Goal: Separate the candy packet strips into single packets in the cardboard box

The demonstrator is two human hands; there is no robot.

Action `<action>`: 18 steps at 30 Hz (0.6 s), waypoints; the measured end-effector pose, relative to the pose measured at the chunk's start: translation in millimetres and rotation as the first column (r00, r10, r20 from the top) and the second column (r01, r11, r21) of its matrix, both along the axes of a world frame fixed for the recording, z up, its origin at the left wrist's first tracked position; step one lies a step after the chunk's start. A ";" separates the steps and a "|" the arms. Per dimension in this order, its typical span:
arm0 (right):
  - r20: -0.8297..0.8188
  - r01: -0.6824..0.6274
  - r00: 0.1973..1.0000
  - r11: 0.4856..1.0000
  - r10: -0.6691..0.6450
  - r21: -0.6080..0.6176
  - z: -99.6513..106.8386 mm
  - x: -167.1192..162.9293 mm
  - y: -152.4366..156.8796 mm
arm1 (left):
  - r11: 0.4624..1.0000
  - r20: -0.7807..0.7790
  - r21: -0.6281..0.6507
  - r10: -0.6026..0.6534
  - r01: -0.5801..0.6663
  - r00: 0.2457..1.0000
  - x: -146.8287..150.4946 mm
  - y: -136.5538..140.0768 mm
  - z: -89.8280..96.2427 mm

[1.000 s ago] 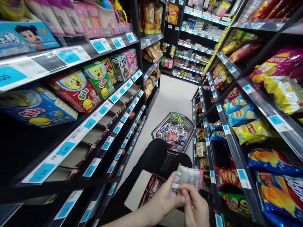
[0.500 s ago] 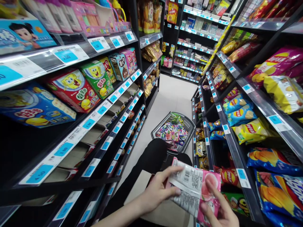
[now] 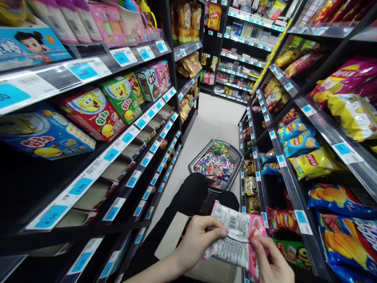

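Observation:
Between my two hands is a pink and silver candy packet [image 3: 235, 236], its printed back with a barcode turned up. My left hand [image 3: 200, 241] pinches its left side, thumb and fingers together near the middle seam. On the right side, my right hand [image 3: 271, 255] grips the pink edge with thumb and fingertips. The packet is bent and creased along its seam. Below it, an open cardboard box [image 3: 171, 236] rests at my lap, partly hidden by my left arm. My knees in black trousers [image 3: 188, 192] show beyond.
A grey shopping basket [image 3: 237, 151] with many colourful packets stands on the aisle floor [image 3: 218, 114] past my knees. Shelves with snack boxes [image 3: 94, 112] line the left. On the right, shelves hold chip bags [image 3: 312, 161]. More shelving [image 3: 244, 47] stands at the far end.
Both hands have closed tighter on the packet. The right fingers, spread across its pink part before, now pinch its edge; the left fingers have curled in, and the packet has buckled.

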State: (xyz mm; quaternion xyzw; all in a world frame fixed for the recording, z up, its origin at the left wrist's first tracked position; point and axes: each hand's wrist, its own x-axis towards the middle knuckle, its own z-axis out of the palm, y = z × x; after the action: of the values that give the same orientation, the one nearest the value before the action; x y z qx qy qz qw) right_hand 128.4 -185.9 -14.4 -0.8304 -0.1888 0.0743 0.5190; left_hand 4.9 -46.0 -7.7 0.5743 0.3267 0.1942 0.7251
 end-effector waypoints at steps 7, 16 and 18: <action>-0.156 -0.153 0.974 0.983 0.167 0.097 -13.9 8.4 8.4 | 0.991 0.003 -0.111 0.078 -0.077 0.997 3.1 1.5 -10.0; -0.490 -0.003 0.855 0.946 0.169 0.323 -15.9 14.4 -5.5 | 0.698 0.364 -0.666 -0.003 0.263 0.931 -10.7 10.1 -19.5; -0.545 0.057 0.826 0.940 0.146 0.337 -17.7 17.3 -7.2 | 0.599 0.471 -0.699 -0.026 0.391 0.882 -12.2 9.0 -23.3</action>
State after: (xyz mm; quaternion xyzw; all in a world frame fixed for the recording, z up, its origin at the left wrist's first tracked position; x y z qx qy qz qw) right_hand 145.6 -193.1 -32.1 -0.6648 -0.0572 0.2938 0.6845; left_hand -7.2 -37.0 -31.0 0.1842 0.1455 0.0623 0.9701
